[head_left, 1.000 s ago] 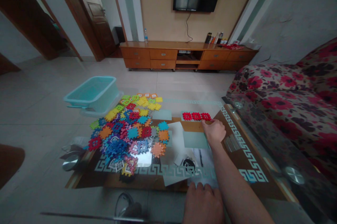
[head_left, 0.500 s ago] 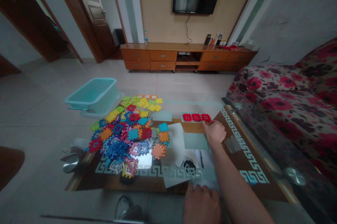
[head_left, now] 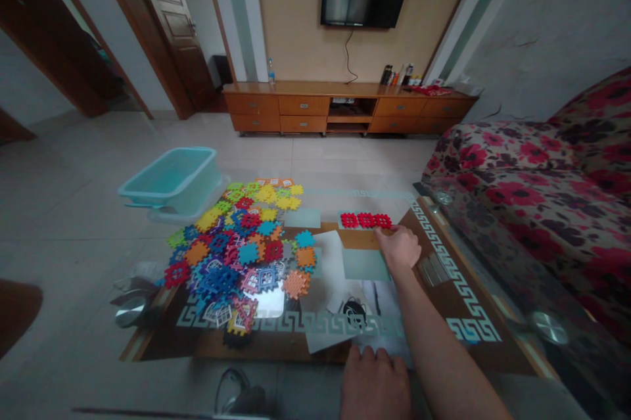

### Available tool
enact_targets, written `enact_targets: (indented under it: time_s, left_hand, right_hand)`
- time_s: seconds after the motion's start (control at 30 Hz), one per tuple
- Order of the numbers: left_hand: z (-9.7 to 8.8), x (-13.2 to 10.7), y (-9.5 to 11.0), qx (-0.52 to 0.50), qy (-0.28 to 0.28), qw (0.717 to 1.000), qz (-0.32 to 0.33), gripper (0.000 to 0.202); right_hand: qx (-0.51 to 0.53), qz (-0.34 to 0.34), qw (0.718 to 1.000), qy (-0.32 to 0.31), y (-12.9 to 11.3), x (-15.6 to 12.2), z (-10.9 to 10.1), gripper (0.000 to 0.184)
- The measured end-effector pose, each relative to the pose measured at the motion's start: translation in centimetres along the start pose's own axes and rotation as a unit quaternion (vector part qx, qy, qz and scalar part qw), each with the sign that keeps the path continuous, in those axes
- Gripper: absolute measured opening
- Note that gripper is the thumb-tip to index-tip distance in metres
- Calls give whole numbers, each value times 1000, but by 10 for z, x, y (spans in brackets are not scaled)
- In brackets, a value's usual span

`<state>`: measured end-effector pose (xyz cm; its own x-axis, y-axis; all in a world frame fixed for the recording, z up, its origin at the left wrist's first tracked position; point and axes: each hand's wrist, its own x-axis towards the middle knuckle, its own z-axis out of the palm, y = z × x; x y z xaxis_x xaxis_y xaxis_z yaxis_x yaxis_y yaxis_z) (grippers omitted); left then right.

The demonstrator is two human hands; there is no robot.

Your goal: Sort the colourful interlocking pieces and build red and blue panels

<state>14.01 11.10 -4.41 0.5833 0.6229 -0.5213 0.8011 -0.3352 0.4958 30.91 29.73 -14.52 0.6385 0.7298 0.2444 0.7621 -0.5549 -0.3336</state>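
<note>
The right hand (head_left: 400,248) has its fingertips at the near edge of the rightmost red tile (head_left: 382,220), in a row of three toothed window tiles; whether it pinches or only touches, I cannot tell. The left hand (head_left: 375,380) has curled fingers at the near side of the glass table (head_left: 266,345); its grip is hidden. The step seems to be aligning the row; the next move calls for gentle, level pressure. Leftward lies the mixed tile pile (head_left: 217,279), then a turquoise tub (head_left: 197,193).
</note>
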Motion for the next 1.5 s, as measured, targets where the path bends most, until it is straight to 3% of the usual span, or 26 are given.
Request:
enact_targets:
  time_s: [0.87,1.5]
  left_hand:
    - [-4,-3,0,-11,-32,999,-17,47]
    - [5,0,-3,-17,-10,1000,-6,45]
  right_hand:
    - [4,2,1000,6,-2,-2,-4,45]
    - [0,0,1000,9,-1,-2,-2,49]
